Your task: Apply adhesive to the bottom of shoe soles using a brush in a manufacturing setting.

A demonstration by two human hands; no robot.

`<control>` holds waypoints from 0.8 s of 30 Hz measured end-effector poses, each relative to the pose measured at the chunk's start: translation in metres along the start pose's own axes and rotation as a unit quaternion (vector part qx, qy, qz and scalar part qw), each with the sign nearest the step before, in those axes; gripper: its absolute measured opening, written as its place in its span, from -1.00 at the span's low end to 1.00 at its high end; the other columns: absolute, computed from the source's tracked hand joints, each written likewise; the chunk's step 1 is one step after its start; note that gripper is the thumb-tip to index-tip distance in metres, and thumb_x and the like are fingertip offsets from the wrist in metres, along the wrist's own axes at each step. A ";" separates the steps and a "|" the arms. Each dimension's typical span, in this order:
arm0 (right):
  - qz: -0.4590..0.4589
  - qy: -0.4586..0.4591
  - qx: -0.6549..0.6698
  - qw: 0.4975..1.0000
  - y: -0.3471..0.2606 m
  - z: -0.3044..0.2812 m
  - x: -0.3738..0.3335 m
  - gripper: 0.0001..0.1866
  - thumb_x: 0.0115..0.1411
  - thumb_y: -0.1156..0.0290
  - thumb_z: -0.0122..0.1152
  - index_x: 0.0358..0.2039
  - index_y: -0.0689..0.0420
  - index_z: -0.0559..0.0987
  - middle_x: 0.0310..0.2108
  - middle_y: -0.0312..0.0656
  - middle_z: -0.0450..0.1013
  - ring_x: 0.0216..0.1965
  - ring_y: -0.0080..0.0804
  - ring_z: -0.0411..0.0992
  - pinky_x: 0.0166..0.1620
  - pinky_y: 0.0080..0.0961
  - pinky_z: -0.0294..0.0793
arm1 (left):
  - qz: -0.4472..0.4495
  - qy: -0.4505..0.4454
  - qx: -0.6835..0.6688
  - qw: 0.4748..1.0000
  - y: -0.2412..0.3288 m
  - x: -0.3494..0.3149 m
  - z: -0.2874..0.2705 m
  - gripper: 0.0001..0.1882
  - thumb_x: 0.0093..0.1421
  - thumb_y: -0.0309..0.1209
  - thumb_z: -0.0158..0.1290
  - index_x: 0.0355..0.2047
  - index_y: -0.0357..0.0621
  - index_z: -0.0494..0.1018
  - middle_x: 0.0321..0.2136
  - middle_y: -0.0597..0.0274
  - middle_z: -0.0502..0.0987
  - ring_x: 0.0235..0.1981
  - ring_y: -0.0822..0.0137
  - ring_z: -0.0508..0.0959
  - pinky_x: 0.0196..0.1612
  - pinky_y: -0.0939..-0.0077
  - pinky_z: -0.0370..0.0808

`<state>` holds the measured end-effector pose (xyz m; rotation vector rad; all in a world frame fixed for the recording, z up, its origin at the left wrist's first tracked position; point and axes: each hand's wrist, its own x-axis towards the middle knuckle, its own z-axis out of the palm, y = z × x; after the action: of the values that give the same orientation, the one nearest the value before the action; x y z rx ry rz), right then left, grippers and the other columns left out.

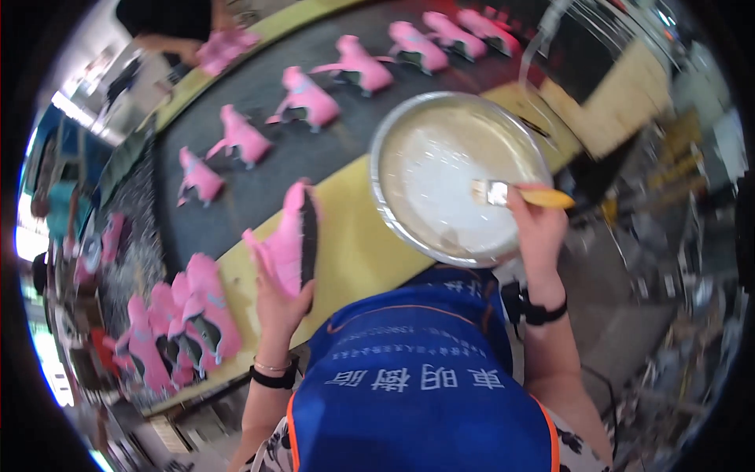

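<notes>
Firmly enough, the right hand [541, 228] grips a flat paintbrush [497, 193] by its yellow handle, fingers closed around it near the metal ferrule. Its pale bristles point left over a round metal basin [377, 181] of whitish liquid [448, 193]; whether they touch the liquid I cannot tell. Meanwhile the left hand [283, 308] is closed around the lower end of a pink shoe upper [285, 248], which stands tilted up above the yellow board [350, 228], its dark inner side turned right toward the basin. Black straps circle both wrists, and a blue apron [409, 421] with orange edging covers the person's front. Beside the left forearm, several more pink uppers [211, 308] lean together in a cluster at the board's lower left. Beyond the board, seven pink uppers [308, 101] lie spaced in a curving row along a dark work surface [203, 236]. Across that surface, at upper left, a co-worker's hand [187, 52] touches another pink piece [226, 52].
</notes>
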<state>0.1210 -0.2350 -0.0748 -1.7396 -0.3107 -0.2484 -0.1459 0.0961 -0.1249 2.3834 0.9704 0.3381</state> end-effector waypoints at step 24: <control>-0.192 -0.075 -0.223 0.953 -0.042 0.005 0.018 -0.87 0.13 0.41 0.40 -0.29 0.04 0.66 -0.31 -0.24 0.57 -0.26 -0.22 0.56 0.02 -0.27 0.42 | 0.002 -0.403 -0.473 0.784 0.114 0.026 -0.030 -0.13 0.13 -0.35 0.10 0.43 -0.31 0.08 0.31 -0.03 0.32 0.34 0.17 0.32 0.39 0.32 0.16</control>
<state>0.1233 -0.2219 -0.0311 -2.1396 -0.7533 -0.4985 -0.0754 0.0578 -0.0349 1.3356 0.2432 -0.1886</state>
